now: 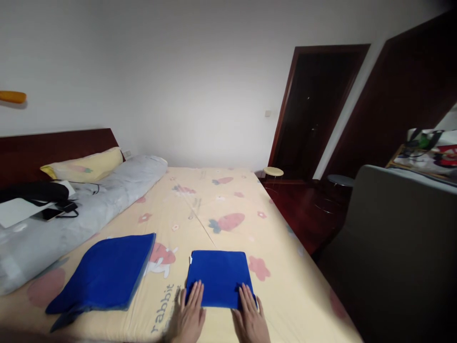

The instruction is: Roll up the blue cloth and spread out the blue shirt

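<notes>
A blue cloth folded into a neat square (219, 274) lies on the bed in front of me, a small white tag at its left edge. My left hand (193, 309) rests on its near left corner, fingers stretched out flat. On the near right corner lies my right hand (251, 312), its fingers also extended and pressing down. Neither hand grips the fabric. To the left, a second blue cloth (107, 271) is laid out less evenly, with a loose end trailing toward the near edge.
The bed (200, 219) has a cream sheet with carrot and flower prints. Along its left side are a rolled grey quilt (107, 200), a yellow pillow (85, 166) and a black bag (35, 191). Two stools, one pale-topped (273, 171), and a grey panel (389, 247) stand to the right.
</notes>
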The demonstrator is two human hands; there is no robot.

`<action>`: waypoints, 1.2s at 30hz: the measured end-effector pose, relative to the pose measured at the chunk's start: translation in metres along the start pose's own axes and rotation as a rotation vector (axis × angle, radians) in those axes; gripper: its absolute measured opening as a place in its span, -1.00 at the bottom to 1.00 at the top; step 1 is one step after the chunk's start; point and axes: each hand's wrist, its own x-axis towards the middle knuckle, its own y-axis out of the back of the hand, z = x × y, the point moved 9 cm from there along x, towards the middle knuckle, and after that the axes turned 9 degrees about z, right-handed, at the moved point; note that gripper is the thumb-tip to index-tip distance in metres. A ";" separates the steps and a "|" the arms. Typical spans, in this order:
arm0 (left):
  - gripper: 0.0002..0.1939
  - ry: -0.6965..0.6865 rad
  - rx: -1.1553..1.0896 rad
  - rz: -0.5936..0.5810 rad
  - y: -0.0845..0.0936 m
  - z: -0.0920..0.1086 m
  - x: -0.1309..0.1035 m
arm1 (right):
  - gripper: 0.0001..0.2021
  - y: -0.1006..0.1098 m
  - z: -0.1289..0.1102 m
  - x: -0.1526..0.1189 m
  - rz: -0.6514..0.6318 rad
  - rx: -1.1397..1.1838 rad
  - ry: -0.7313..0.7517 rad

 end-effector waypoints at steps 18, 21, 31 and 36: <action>-0.29 -0.072 0.061 -0.042 -0.013 -0.039 -0.017 | -0.42 -0.003 0.037 -0.013 -0.007 -0.057 0.083; -0.29 -0.032 0.139 -0.025 -0.018 -0.051 -0.020 | -0.49 -0.003 0.040 -0.011 0.064 -0.113 0.117; -0.31 -0.207 0.074 -0.019 -0.019 -0.067 -0.039 | -0.68 0.013 0.047 -0.019 0.109 -0.081 0.274; -0.42 -0.272 0.094 0.054 -0.011 -0.066 -0.040 | -0.63 0.016 0.049 -0.024 0.060 -0.022 0.288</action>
